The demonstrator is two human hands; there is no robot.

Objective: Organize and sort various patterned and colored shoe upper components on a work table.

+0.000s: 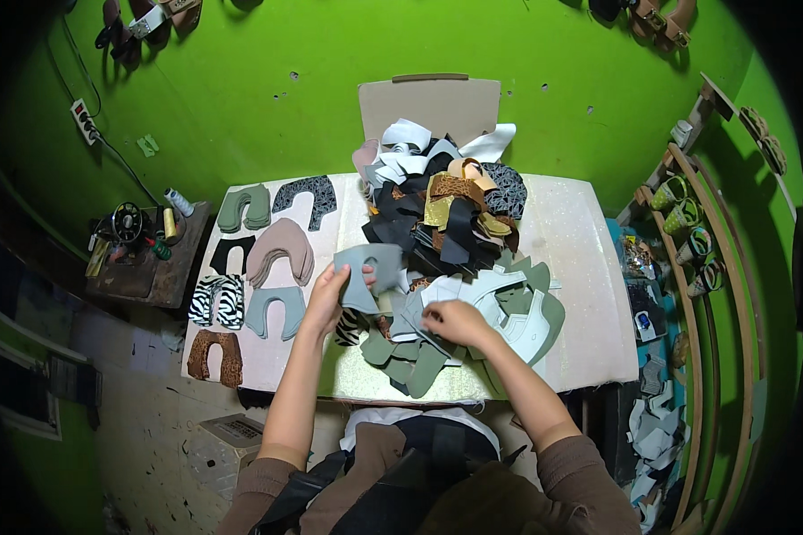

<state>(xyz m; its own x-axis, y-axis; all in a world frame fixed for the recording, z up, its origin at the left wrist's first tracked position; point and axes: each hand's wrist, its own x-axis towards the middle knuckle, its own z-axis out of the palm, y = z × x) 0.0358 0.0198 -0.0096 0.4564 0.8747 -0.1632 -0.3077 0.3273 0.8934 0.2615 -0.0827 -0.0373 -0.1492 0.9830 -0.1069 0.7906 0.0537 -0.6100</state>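
My left hand [327, 299] grips a grey-blue U-shaped cut piece [355, 278], held up above the table and partly blurred. Bent fingers of my right hand [459, 323] close on the edge of a grey cut piece [410, 319] in the near heap. Around it lie olive-green cut pieces [428, 367] and pale white-grey ones [528, 334]. On the table's left, U-shaped pieces are grouped by colour: green [232, 207], dark patterned [321, 198], black [226, 257], dusty pink [277, 245], zebra-striped [229, 301], grey-blue [260, 314] and leopard-print [230, 346].
A tall mixed pile of scraps [459, 218] stands at the table's back middle, before a beige board [428, 102]. Left is a small wooden stand [134, 278] with thread spools. A wooden rack [709, 357] with sandals is at right, above scraps [656, 437]. A cardboard box [227, 455] sits on the floor.
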